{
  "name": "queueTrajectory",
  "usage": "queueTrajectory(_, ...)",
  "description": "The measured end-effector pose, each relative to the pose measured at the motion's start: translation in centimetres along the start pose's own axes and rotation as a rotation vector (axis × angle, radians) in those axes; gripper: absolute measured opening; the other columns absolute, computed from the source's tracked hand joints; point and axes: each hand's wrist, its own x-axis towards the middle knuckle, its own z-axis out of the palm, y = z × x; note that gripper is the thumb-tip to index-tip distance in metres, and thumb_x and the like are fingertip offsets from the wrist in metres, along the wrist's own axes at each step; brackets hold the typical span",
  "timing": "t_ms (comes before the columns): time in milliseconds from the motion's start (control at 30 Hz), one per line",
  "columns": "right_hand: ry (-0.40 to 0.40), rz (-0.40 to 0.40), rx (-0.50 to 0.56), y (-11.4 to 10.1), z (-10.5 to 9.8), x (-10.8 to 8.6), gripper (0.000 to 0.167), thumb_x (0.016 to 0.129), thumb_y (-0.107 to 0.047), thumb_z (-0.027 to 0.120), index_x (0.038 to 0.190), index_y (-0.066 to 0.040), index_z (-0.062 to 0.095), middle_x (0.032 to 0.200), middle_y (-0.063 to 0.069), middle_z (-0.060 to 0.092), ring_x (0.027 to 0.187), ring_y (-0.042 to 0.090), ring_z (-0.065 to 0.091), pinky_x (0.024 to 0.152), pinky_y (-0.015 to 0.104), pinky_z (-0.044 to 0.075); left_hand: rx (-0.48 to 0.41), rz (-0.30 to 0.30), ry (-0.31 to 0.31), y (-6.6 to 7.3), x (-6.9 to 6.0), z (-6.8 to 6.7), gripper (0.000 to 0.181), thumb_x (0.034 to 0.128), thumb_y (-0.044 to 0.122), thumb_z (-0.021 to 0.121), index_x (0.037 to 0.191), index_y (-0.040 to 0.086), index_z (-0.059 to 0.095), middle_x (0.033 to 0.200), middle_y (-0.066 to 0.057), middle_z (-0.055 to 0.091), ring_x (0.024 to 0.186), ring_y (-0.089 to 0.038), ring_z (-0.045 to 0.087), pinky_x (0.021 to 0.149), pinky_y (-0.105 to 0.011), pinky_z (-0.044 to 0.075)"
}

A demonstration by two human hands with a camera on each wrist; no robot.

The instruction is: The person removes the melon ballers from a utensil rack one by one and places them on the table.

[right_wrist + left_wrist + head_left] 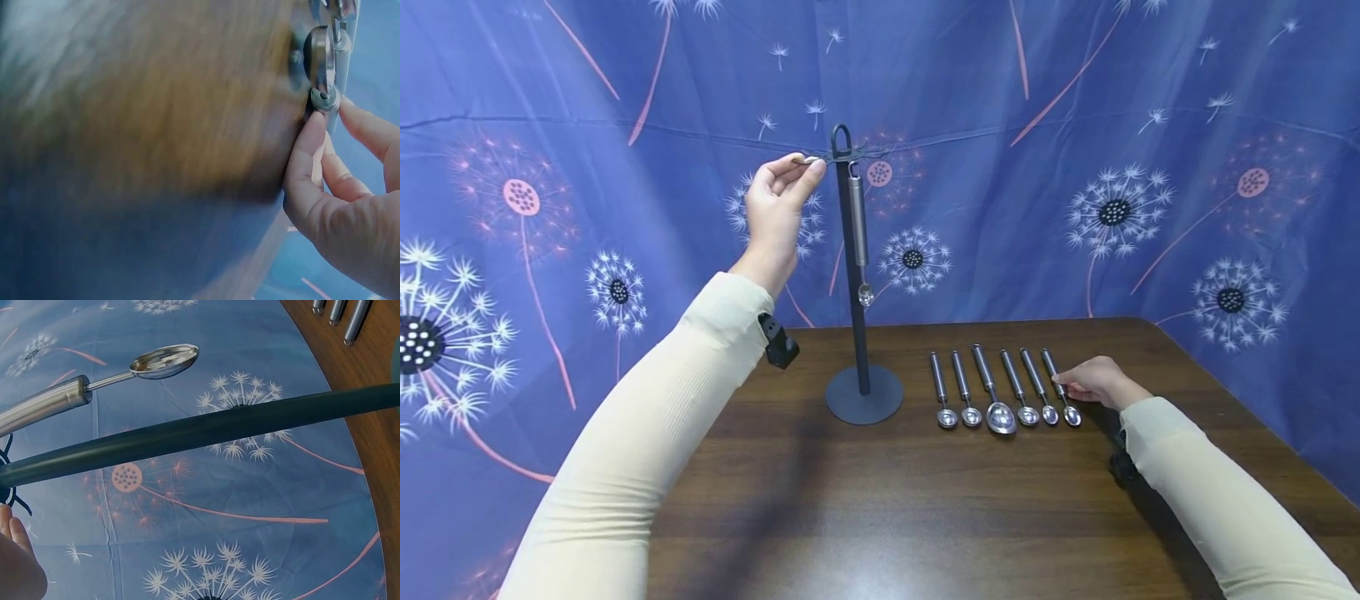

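Note:
A dark upright stand (862, 333) with a round base and thin hooks near its top rises from the table. One metal spoon (859, 229) with a thick tubular handle hangs from a hook, bowl down. My left hand (777, 208) is raised beside the top and pinches a hook's end between thumb and fingers. To the right, several metal spoons lie in a row, bowls toward me; one, the large spoon (1001, 417), has the biggest bowl. My right hand (1101, 382) pinches the handle of the rightmost spoon (1071, 415), which rests on the table.
The brown wooden table (925, 517) ends at the back against a blue curtain (1000, 208) with dandelion prints. Black wrist devices sit on both sleeves; the left one is the black device (778, 342).

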Motion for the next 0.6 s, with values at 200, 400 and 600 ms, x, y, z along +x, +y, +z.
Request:
queueTrajectory(200,-0.002,-0.004,-0.009,0.04,-0.04,-0.15,0.038,0.093,-0.011,0.065,0.114,0.017,0.052,0.072,-0.004,0.062,0.063,0.002,0.061,0.067,0.021,0.061,0.012,0.006,-0.004,0.05,-0.11,-0.09,0.025,0.085,0.004,0.073,0.104,0.009,0.057,0.099,0.0,0.065,0.101,-0.014,0.064,0.097,-0.023,0.052)
queueTrajectory(400,-0.024,-0.008,0.053,0.35,-0.42,-0.01,0.035,0.09,-0.011,0.069,0.109,0.015,0.054,0.071,-0.004,0.063,0.062,0.002,0.061,0.066,0.019,0.06,-0.008,-0.003,0.0,0.02,-0.02,0.04,0.025,0.0843,0.003,0.074,0.103,0.009,0.058,0.1,-0.001,0.066,0.103,-0.017,0.064,0.096,-0.023,0.052)
queueTrajectory(600,-0.056,0.001,0.106,0.29,-0.87,0.31,0.023,0.089,-0.009,0.069,0.097,0.007,0.056,0.069,-0.003,0.064,0.062,0.003,0.063,0.066,0.02,0.061,-0.005,-0.003,0.002,-0.04,0.1,0.03,0.025,0.0839,0.003,0.074,0.102,0.009,0.058,0.1,-0.002,0.066,0.104,-0.018,0.064,0.095,-0.022,0.053)
